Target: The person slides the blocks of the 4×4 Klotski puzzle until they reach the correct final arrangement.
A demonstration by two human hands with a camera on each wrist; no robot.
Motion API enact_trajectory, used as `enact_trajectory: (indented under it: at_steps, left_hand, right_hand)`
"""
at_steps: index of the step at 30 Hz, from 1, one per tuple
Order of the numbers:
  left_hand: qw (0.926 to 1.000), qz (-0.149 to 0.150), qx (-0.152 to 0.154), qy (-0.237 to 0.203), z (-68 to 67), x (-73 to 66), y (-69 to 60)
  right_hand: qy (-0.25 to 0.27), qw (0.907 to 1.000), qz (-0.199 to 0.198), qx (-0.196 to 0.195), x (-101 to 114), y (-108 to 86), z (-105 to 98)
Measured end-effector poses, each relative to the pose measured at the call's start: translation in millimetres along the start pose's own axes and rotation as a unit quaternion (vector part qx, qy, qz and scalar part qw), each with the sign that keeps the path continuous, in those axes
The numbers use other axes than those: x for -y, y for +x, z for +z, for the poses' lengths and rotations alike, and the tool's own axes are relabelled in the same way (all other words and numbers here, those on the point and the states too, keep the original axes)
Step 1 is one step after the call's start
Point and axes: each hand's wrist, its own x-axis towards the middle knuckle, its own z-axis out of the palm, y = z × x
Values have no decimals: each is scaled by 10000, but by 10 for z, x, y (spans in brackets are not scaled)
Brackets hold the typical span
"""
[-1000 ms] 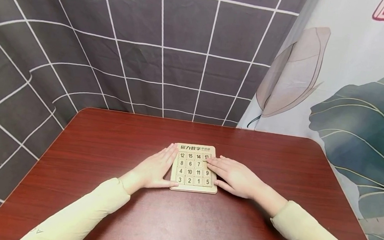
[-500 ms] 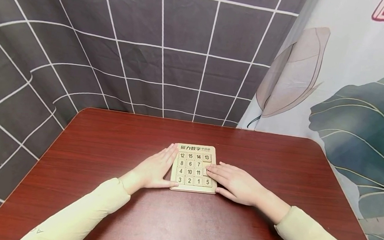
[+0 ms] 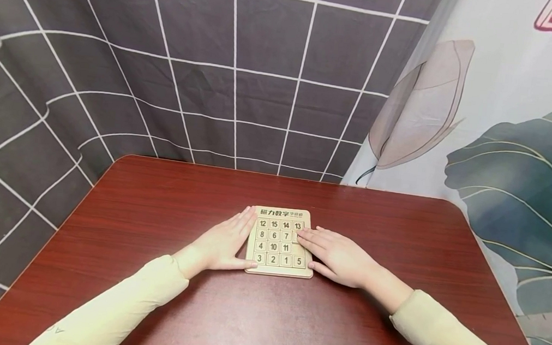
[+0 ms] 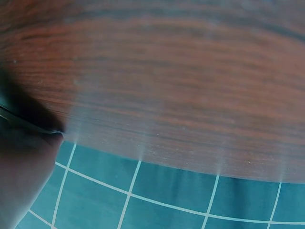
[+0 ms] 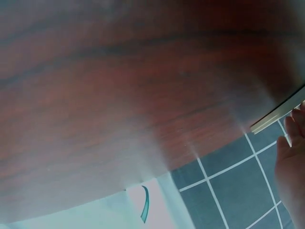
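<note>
A pale wooden number slide puzzle (image 3: 277,271) lies flat on the table. My left hand (image 3: 222,244) rests along its left edge, fingers straight at the upper left corner and thumb on the lower left one. Fingertips of my right hand (image 3: 340,256) press on a mostly covered tile (image 3: 296,239) in the second row, under tile 13 (image 3: 298,226). Its number is hidden. A gap (image 3: 297,249) shows below it, above tile 5 (image 3: 299,261). In the left wrist view only part of the left hand (image 4: 24,176) appears; the right wrist view catches the right hand (image 5: 291,162) beside the board's edge (image 5: 276,117).
The puzzle stands on a reddish-brown wood-grain table (image 3: 195,198) with rounded far corners. Behind it hangs a dark grey curtain (image 3: 262,100) with white grid lines. To the right is a white curtain (image 3: 413,179) printed with large leaves.
The right hand first slid toward me onto the right end of the third row, then away again. Tile 9 has left that place, where the gap now shows. The left hand stays put.
</note>
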Motion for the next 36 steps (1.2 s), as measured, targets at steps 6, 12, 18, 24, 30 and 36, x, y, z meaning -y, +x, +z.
enact_trajectory:
  at_steps: [6,12,18,24,30,36]
  left_hand:
    - [10000,10,-15,5,-7,-5,-1]
    - [10000,-4,-11,14,-12,-6,-4]
    - [10000,3,-19,-13,-22,-6,-7]
    - [10000,7,-46,-29,-15,2,-7]
    - [10000,1,-45,-19,-3,4,-4]
    - [10000,17,-63,-38,-6,-2,1]
  right_hand:
    - [-25,9990,-343,-302,90,-69,-21]
    - [-90,9968,-603,-516,204,-148,-37]
    - [-125,9949,-790,-613,277,-199,-37]
    - [-147,9955,-724,-588,246,-167,-42]
    - [-206,9968,-588,-504,173,-112,-28]
    - [-209,9976,-497,-429,156,-97,-32]
